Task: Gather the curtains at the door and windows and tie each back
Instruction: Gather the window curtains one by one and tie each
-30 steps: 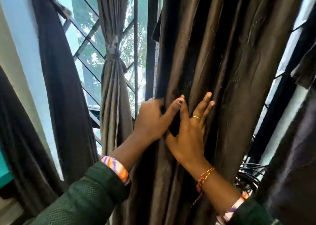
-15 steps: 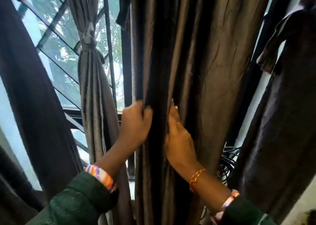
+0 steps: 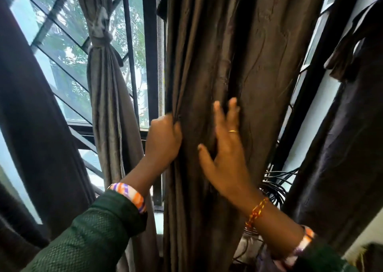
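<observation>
While the left hand clenches the near edge of the brown curtain hanging mid-frame, the right hand lies flat and released on its folds, seemingly sweeping them together; at upper left, a knotted curtain hangs already tied.

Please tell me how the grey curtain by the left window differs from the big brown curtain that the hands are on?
The narrow grey curtain is already knotted at its middle; the wide brown curtain hangs loose, with no tie. No hand touches the grey curtain; on the brown curtain the left hand grips the bunched edge and the right hand lies flat with fingers straight. The grey one looks paler and thinner. Both are shiny, pleated fabric before barred windows.
</observation>
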A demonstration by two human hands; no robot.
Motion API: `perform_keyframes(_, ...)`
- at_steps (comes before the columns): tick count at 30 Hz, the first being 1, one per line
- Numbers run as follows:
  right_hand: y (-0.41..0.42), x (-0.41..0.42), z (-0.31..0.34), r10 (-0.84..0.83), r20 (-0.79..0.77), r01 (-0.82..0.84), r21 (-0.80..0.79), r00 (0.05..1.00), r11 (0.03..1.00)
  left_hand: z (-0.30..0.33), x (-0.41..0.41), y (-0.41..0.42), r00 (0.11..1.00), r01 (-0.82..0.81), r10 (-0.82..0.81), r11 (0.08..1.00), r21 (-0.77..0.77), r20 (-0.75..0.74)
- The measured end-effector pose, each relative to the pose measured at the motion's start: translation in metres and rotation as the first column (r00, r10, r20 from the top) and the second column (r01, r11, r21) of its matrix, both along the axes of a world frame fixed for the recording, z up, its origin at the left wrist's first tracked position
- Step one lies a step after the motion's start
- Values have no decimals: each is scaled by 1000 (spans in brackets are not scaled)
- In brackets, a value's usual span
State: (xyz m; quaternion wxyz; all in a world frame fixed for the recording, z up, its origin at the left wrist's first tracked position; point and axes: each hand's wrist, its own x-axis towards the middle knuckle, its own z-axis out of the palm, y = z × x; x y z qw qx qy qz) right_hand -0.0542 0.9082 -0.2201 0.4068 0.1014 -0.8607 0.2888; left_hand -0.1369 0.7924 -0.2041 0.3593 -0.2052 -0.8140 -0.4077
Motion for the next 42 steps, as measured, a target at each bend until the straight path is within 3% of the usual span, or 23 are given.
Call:
perform_keyframes(2, 18, 2, 13, -351, -274, 376, 44, 896, 926, -1, -9, -8, 997, -66, 66, 998, -14, -38)
perform_keyframes(4, 33, -2, 17, -512, -204, 508, -77, 835, 858, -2, -15, -12, 993, -121, 120, 990, -67, -20)
perform_keyframes(6, 39, -12, 12, -374, -49, 347, -274, 926, 897, -2, -19, -13, 990, -139, 138, 983, -118, -17)
perform_keyframes(8, 38, -21, 5, -215, -15, 188, -430, 976, 883, -3, -19, -13, 992, -121, 118, 986, -113, -33)
perform_keyframes(11, 35, -29, 1, -208, 61, 208, -539, 976, 816, -5, -16, -9, 996, -65, 58, 994, -93, -75)
perform_keyframes(14, 24, -28, -10, -308, 104, 325, -355, 946, 877, -7, -12, -5, 992, -22, 8, 993, -117, -122)
perform_keyframes(18, -3, -25, -32, -259, 84, 264, -53, 962, 963, -13, -4, 0, 978, 49, -74, 990, -133, -196)
perform_keyframes(23, -24, -36, -45, -140, 397, 151, 3, 907, 988, -13, 2, 9, 952, 233, -238, 971, -50, -193)
perform_keyframes(25, -28, -39, -46, -114, 457, 125, 7, 882, 992, -18, 0, 10, 952, 255, -259, 966, -47, -160)
perform_keyframes(31, -25, -41, -58, -72, 572, -1, 126, 817, 992, -21, -16, 8, 990, 90, -89, 996, 11, -108)
perform_keyframes(37, -8, -45, -68, 173, 626, -188, -43, 760, 981, -21, -14, 5, 985, 115, -113, 993, 1, -133)
perform_keyframes(40, 2, -46, -49, 388, 514, -194, -391, 765, 900, -28, -13, 3, 990, 98, -106, 991, -86, -93)
perform_keyframes(42, 8, -43, -22, 461, 335, -164, -636, 822, 754, -30, -9, 3, 988, 105, -115, 989, -105, -101)
